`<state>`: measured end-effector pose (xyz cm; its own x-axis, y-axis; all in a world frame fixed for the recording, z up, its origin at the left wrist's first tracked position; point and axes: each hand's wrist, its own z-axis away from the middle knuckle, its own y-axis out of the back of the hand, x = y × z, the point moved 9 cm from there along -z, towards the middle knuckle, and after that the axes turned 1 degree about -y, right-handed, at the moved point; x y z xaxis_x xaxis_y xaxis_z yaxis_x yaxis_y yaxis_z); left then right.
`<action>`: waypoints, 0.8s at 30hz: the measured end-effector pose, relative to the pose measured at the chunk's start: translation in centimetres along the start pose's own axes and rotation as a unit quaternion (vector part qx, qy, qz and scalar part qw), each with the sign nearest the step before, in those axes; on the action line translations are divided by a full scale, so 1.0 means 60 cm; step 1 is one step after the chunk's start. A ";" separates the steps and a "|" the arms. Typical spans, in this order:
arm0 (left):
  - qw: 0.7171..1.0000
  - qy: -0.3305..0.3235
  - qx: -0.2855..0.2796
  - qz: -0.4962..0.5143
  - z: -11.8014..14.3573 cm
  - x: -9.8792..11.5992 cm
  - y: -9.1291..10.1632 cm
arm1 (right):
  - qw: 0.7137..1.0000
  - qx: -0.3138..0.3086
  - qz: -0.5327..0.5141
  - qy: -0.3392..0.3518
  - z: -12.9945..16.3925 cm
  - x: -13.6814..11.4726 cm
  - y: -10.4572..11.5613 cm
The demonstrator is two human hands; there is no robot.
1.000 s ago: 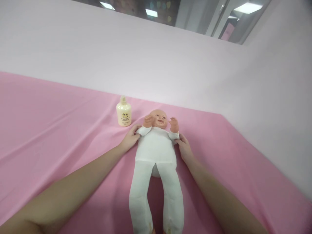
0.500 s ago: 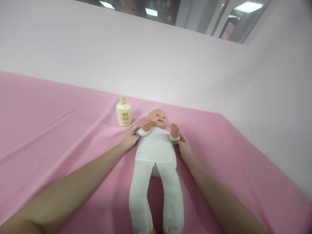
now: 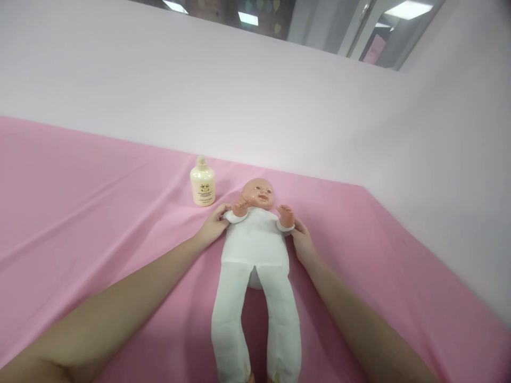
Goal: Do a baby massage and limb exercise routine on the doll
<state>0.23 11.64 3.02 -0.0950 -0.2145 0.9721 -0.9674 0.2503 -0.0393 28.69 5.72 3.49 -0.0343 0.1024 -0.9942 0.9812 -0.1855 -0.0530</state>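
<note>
Gently, left hand [image 3: 213, 226] and right hand [image 3: 302, 242] each grip closed around the doll [image 3: 255, 250]'s arms; bottle [image 3: 203, 182] stands near.

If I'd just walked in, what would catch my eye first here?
Most likely the baby doll in white cloth, lying face up in the middle of the pink sheet. The person's left hand and right hand each hold one of its arms near the shoulder. Just beyond the left hand, a cream lotion bottle stands upright.
</note>
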 end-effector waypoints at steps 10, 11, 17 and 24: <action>1.000 -0.004 -0.009 -0.006 -0.003 -0.006 0.002 | 1.000 0.005 -0.011 -0.006 0.000 0.001 0.001; 1.000 -0.004 -0.009 -0.007 -0.004 -0.007 0.002 | 1.000 0.004 -0.014 -0.009 0.000 0.003 0.001; 1.000 -0.007 -0.008 -0.014 -0.004 -0.008 0.003 | 0.999 0.015 -0.019 -0.023 0.001 0.007 0.004; 1.000 0.002 -0.007 -0.007 -0.003 -0.007 0.002 | 0.999 0.033 0.007 -0.035 0.001 0.011 0.009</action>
<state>0.18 11.91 2.65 -0.0806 -0.2152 0.9732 -0.9650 0.2613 -0.0221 29.18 5.62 2.77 -0.0353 0.0312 -0.9989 0.9673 -0.2500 -0.0420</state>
